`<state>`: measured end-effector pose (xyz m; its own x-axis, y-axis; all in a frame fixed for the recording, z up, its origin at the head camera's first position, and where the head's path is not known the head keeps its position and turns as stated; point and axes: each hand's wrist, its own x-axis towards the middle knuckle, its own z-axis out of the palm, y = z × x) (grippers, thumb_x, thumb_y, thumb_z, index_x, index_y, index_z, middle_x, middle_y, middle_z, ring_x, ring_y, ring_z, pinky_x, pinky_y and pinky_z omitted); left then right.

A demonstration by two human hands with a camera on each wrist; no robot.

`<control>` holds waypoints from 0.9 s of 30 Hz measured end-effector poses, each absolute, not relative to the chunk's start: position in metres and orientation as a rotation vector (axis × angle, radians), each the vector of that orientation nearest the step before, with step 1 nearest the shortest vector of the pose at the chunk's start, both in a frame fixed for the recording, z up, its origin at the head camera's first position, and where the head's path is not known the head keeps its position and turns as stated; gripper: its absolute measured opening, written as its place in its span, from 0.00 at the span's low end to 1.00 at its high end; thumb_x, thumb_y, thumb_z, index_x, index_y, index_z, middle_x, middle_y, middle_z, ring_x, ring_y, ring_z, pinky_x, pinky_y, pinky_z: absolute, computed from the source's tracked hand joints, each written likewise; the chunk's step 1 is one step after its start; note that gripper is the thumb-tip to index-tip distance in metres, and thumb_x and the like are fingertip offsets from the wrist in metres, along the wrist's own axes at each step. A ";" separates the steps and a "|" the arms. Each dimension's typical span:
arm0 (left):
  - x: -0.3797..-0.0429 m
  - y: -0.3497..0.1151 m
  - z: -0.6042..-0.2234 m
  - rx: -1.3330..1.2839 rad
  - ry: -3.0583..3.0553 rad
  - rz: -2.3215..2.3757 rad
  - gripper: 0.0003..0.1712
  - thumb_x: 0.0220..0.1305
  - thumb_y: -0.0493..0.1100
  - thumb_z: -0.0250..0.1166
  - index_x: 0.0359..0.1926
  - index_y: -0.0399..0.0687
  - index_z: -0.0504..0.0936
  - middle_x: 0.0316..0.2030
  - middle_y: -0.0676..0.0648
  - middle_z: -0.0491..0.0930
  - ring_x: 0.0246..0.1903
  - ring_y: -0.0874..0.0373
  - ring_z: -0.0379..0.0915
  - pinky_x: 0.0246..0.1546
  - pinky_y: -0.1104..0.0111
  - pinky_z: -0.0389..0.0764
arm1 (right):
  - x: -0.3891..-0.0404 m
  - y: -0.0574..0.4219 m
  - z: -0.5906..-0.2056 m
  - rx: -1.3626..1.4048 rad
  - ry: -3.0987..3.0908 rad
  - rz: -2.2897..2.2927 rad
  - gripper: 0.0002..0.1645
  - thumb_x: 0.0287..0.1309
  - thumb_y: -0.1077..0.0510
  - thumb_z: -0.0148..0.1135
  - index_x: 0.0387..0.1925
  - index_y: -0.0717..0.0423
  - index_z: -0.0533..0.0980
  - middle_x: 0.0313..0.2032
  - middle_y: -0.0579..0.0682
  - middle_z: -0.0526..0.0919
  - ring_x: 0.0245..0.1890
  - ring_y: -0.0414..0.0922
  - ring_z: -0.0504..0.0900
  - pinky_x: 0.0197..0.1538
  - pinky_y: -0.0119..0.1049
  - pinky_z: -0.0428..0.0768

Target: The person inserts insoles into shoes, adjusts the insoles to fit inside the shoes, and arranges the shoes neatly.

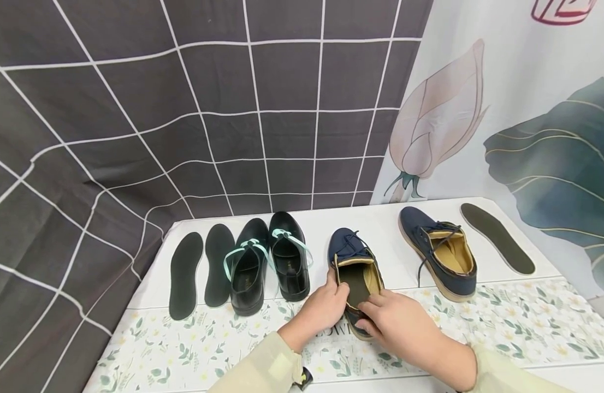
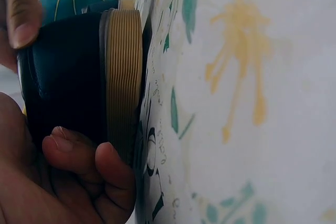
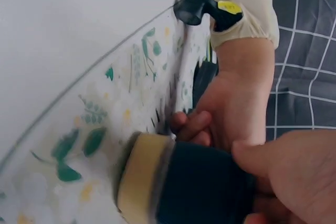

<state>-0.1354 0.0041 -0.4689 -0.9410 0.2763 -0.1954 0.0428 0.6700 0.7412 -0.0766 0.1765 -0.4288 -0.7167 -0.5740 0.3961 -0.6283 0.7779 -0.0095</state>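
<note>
A navy lace-up shoe point(image 1: 342, 241) with a tan lining stands near the middle of the table, toe pointing away. Inside it lies a dark insole point(image 1: 357, 285). My left hand point(image 1: 325, 301) grips the shoe's left side, thumb at the opening; in the left wrist view its fingers point(image 2: 73, 153) curl against the outer side. At the heel, my right hand point(image 1: 402, 326) has its fingers over the opening and its thumb against the back. The right wrist view shows that thumb on the dark heel point(image 3: 202, 182), above the pale sole point(image 3: 144, 174).
The matching navy shoe point(image 1: 416, 225) stands to the right, beside a loose dark insole point(image 1: 499, 240). Left of my hands are two black shoes point(image 1: 253, 273) with mint laces and two black insoles point(image 1: 185, 275). A dark gridded curtain point(image 1: 292, 136) hangs behind the white table point(image 1: 380, 218).
</note>
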 end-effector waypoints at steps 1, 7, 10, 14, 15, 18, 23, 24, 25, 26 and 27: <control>-0.135 0.004 -0.469 0.255 2.597 1.139 0.38 0.77 0.57 0.38 0.80 0.45 0.46 0.60 0.31 0.82 0.55 0.42 0.80 0.57 0.46 0.80 | -0.076 0.177 -0.430 0.918 -2.622 0.201 0.16 0.50 0.45 0.75 0.36 0.50 0.85 0.30 0.42 0.87 0.29 0.40 0.78 0.30 0.38 0.83; -0.134 0.004 -0.467 0.260 2.600 1.143 0.38 0.77 0.56 0.38 0.80 0.46 0.46 0.60 0.31 0.81 0.56 0.41 0.80 0.58 0.45 0.80 | -0.075 0.178 -0.433 0.854 -2.765 0.240 0.17 0.54 0.43 0.72 0.41 0.48 0.85 0.32 0.42 0.88 0.31 0.41 0.80 0.32 0.41 0.83; -0.133 0.004 -0.466 0.258 2.598 1.148 0.38 0.77 0.56 0.38 0.80 0.45 0.46 0.61 0.31 0.81 0.57 0.41 0.79 0.58 0.45 0.79 | -0.076 0.177 -0.432 0.843 -2.806 0.258 0.17 0.55 0.44 0.71 0.42 0.48 0.85 0.34 0.42 0.88 0.32 0.42 0.83 0.32 0.42 0.84; -0.133 0.004 -0.465 0.247 2.593 1.157 0.38 0.77 0.56 0.39 0.80 0.46 0.47 0.62 0.32 0.80 0.57 0.41 0.79 0.59 0.45 0.79 | -0.077 0.177 -0.432 0.847 -2.810 0.261 0.16 0.55 0.44 0.71 0.41 0.49 0.84 0.34 0.42 0.88 0.32 0.43 0.84 0.33 0.43 0.85; -0.133 0.005 -0.465 0.245 2.592 1.159 0.38 0.77 0.56 0.39 0.80 0.46 0.46 0.62 0.32 0.80 0.57 0.41 0.79 0.59 0.45 0.79 | -0.077 0.177 -0.433 0.846 -2.808 0.262 0.16 0.55 0.45 0.71 0.40 0.49 0.84 0.33 0.42 0.87 0.32 0.43 0.84 0.33 0.43 0.85; -0.133 0.005 -0.465 0.239 2.587 1.171 0.38 0.77 0.56 0.39 0.80 0.48 0.46 0.63 0.32 0.79 0.58 0.41 0.79 0.59 0.45 0.79 | -0.077 0.176 -0.434 0.847 -2.807 0.270 0.15 0.55 0.46 0.72 0.39 0.50 0.83 0.32 0.42 0.86 0.31 0.42 0.83 0.33 0.43 0.85; -0.133 0.004 -0.466 0.236 2.588 1.175 0.38 0.77 0.56 0.39 0.80 0.48 0.45 0.63 0.32 0.79 0.58 0.41 0.78 0.59 0.45 0.79 | -0.077 0.174 -0.435 0.839 -2.832 0.277 0.15 0.54 0.46 0.72 0.37 0.50 0.82 0.30 0.42 0.85 0.30 0.41 0.82 0.31 0.42 0.83; -0.133 0.004 -0.466 0.234 2.589 1.175 0.38 0.77 0.56 0.40 0.80 0.48 0.45 0.63 0.32 0.79 0.58 0.41 0.78 0.59 0.45 0.79 | -0.077 0.174 -0.435 0.836 -2.837 0.275 0.15 0.53 0.46 0.73 0.37 0.50 0.81 0.30 0.42 0.84 0.29 0.41 0.81 0.30 0.41 0.82; -0.133 0.004 -0.466 0.229 2.587 1.174 0.38 0.77 0.56 0.39 0.80 0.48 0.45 0.63 0.33 0.79 0.58 0.42 0.78 0.60 0.45 0.78 | -0.076 0.175 -0.435 0.838 -2.840 0.275 0.16 0.53 0.45 0.73 0.37 0.50 0.81 0.30 0.42 0.84 0.29 0.41 0.80 0.29 0.41 0.81; -0.133 0.005 -0.467 0.224 2.582 1.178 0.38 0.77 0.56 0.39 0.80 0.49 0.45 0.64 0.33 0.79 0.59 0.42 0.77 0.60 0.45 0.78 | -0.076 0.175 -0.436 0.840 -2.843 0.277 0.16 0.52 0.45 0.74 0.37 0.49 0.81 0.29 0.41 0.83 0.29 0.40 0.79 0.28 0.40 0.80; -0.132 0.005 -0.467 0.216 2.572 1.188 0.38 0.77 0.56 0.39 0.80 0.49 0.45 0.65 0.33 0.78 0.60 0.41 0.77 0.61 0.44 0.77 | -0.076 0.176 -0.437 0.843 -2.845 0.282 0.17 0.51 0.45 0.74 0.36 0.49 0.80 0.28 0.41 0.82 0.28 0.39 0.78 0.28 0.39 0.79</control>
